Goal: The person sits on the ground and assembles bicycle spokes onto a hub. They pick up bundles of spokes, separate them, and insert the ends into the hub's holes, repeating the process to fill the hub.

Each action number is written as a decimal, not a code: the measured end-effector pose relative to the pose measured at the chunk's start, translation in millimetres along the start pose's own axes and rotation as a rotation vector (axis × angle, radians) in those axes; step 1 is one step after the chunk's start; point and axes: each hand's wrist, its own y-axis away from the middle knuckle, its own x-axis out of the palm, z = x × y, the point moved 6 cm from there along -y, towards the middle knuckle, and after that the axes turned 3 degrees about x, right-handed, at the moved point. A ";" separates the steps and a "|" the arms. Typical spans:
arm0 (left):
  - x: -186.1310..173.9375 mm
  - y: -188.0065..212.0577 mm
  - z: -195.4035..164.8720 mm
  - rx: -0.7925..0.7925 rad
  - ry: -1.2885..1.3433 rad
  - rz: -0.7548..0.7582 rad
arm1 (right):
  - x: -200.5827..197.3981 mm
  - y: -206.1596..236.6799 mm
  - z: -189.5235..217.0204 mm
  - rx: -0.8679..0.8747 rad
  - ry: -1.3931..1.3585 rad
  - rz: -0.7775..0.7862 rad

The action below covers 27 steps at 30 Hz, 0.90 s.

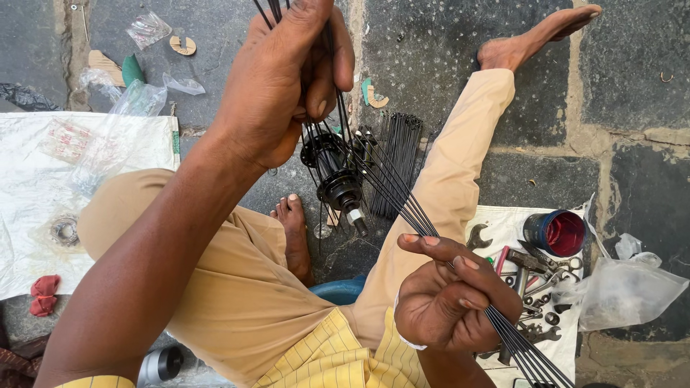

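My left hand point(284, 79) is raised in the upper middle, fingers pinched around several thin black spokes that run up out of view. Just below it hangs a black wheel hub point(336, 176) with spokes threaded through its flange. My right hand point(449, 298) at the lower right grips a bundle of black spokes point(402, 194) that fan from the hub down past my palm to the bottom edge. A loose pile of spare spokes point(399, 154) lies on the stone floor behind the hub, beside my beige trouser leg.
A white cloth point(503, 219) at the right carries spanners and pliers point(535, 276), a dark tin with red inside point(555, 233) and a clear plastic bag point(629, 287). Another white sheet point(43, 187) lies left, with a metal ring point(65, 230) and red rag point(44, 293). My bare feet rest on the stone floor.
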 end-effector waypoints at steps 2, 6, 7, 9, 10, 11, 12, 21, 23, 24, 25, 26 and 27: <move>0.6 -0.1 -1.1 -0.014 -0.008 0.005 | -0.8 0.7 -1.7 0.027 -0.032 0.018; 3.6 -2.6 -1.1 -0.044 0.034 0.026 | 0.9 -0.6 2.9 0.046 0.019 0.181; 4.1 -3.2 -0.1 -0.055 0.049 0.027 | 1.5 -2.2 5.1 0.017 0.033 0.214; 3.3 -4.2 1.8 -0.082 0.081 0.027 | 6.0 -7.0 7.9 -0.056 0.133 0.296; 2.6 -4.2 3.0 -0.095 0.096 0.027 | 8.4 -10.7 9.0 -0.099 0.219 0.344; 2.1 -4.1 2.2 -0.079 0.081 0.039 | 11.7 -14.3 10.0 -0.142 0.302 0.394; 2.0 -4.4 1.9 -0.062 0.066 0.051 | 14.2 -18.7 9.6 -0.168 0.313 0.387; 3.5 -2.7 9.2 -0.148 0.134 0.041 | 58.0 -45.7 -12.4 -0.122 0.688 0.679; 4.5 -6.1 12.8 -0.183 0.188 0.036 | 56.7 -47.3 -18.0 -0.048 0.726 0.594; 3.0 -6.5 12.8 -0.187 0.209 0.037 | 49.8 -47.6 -15.1 -0.009 0.611 0.471; 1.2 -5.3 13.6 -0.200 0.232 0.029 | 41.6 -45.3 -12.4 0.038 0.492 0.354; 0.0 -4.1 13.3 -0.187 0.223 0.037 | 31.1 -40.4 -8.2 0.089 0.375 0.236; -1.6 -4.8 12.3 -0.166 0.210 0.050 | 23.0 -34.4 -1.1 0.060 0.303 0.169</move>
